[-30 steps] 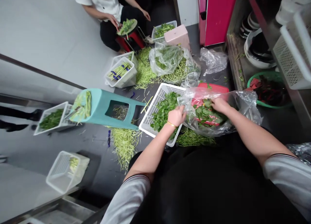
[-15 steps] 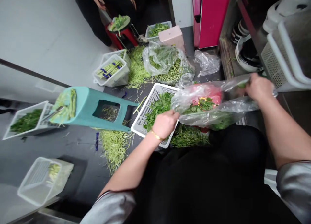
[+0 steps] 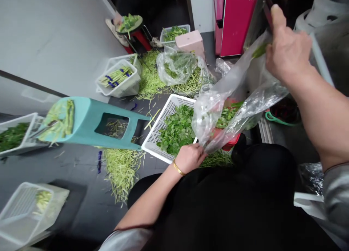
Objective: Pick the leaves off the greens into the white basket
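A clear plastic bag (image 3: 208,111) stretches between my two hands, slanting up to the right. My left hand (image 3: 190,157), with a gold bracelet at the wrist, is closed on its lower edge. Higher up, my right hand (image 3: 290,51) grips the other end, and some green shows through the plastic beside its fingers. Leafy greens (image 3: 228,114) lie inside or behind the bag, over a red container (image 3: 230,141); which of the two holds them I cannot tell. Just left of the bag, a white perforated basket (image 3: 157,136) holds loose green leaves (image 3: 178,129).
A teal stool (image 3: 84,114) with stalks on top stands at left, cut stems (image 3: 120,171) below it. White baskets (image 3: 136,76) of bundled stalks, another plastic bag (image 3: 174,67) and a pink box (image 3: 191,42) are farther back. A person's hand (image 3: 117,19) is by the far stool.
My right hand has risen, pulling its end of the bag upward. The bag now slants steeply and uncovers more of the red container. My left hand has shifted slightly down. The other person has bent lower.
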Available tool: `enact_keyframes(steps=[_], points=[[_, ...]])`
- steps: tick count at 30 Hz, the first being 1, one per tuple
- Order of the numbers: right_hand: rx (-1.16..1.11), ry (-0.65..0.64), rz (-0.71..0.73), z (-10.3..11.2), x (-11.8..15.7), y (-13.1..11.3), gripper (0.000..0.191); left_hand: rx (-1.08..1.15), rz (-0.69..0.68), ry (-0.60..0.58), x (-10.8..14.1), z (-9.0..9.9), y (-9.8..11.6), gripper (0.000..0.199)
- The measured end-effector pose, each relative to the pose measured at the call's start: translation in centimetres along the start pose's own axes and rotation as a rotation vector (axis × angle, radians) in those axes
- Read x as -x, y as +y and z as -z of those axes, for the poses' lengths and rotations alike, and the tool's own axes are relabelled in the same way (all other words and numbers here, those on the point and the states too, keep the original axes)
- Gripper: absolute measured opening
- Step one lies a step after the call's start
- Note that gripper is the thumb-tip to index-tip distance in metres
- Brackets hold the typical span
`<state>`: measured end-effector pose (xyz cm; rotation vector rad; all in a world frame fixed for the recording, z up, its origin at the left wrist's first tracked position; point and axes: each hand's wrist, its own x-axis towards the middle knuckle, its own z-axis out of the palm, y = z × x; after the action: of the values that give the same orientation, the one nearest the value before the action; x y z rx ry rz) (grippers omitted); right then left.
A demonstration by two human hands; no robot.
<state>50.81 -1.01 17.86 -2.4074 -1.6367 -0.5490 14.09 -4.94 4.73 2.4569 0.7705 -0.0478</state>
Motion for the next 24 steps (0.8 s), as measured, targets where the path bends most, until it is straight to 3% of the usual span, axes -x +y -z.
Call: enact_keyframes(steps=[2, 5, 7, 9, 10, 12, 14, 16, 19, 21, 24], points=[[0.019, -0.027, 0.044, -0.6, 0.1, -0.4, 0.06, 0.139, -0.069, -0.025, -0.1, 0.3, -0.1, 0.028], [0.046, -0.288, 0.113, -3.7, 3.4, -0.8, 0.045, 0.256, -0.145, 0.029, -0.9, 0.4, 0.2, 0.018], [0.011, -0.557, 0.271, -6.3, 7.0, -1.5, 0.033, 0.262, -0.07, 0.197, -2.4, 0.6, 0.6, 0.032], [-0.035, -0.82, 0.418, -8.4, 10.6, -2.5, 0.029, 0.22, 0.09, 0.366, -4.7, 0.8, 0.7, 0.054], [-0.035, -0.947, 0.455, -9.2, 12.2, -2.9, 0.028, 0.191, 0.17, 0.414, -6.1, 0.8, 0.5, 0.067], [-0.028, -1.098, 0.464, -10.3, 14.4, -2.9, 0.025, 0.201, 0.215, 0.395, -9.1, 0.4, -0.7, 0.084], [-0.019, -1.108, 0.42, -10.9, 15.3, -1.5, 0.025, 0.253, 0.297, 0.357, -11.6, -0.1, -2.5, 0.075], [0.032, -1.064, 0.343, -11.0, 15.2, 0.7, 0.024, 0.391, 0.344, 0.421, -13.0, 0.1, -4.6, 0.056], [0.144, -1.001, 0.238, -10.3, 14.0, 2.9, 0.024, 0.697, 0.328, 0.566, -12.8, 2.5, -6.6, 0.035], [0.107, -0.912, 0.253, -9.2, 12.9, 2.3, 0.03, 0.811, 0.28, 0.617, -11.9, 4.7, -6.7, 0.033], [-0.025, -0.705, 0.29, -7.9, 10.8, -0.6, 0.048, 0.602, 0.195, 0.631, -10.9, 5.5, -5.6, 0.058]])
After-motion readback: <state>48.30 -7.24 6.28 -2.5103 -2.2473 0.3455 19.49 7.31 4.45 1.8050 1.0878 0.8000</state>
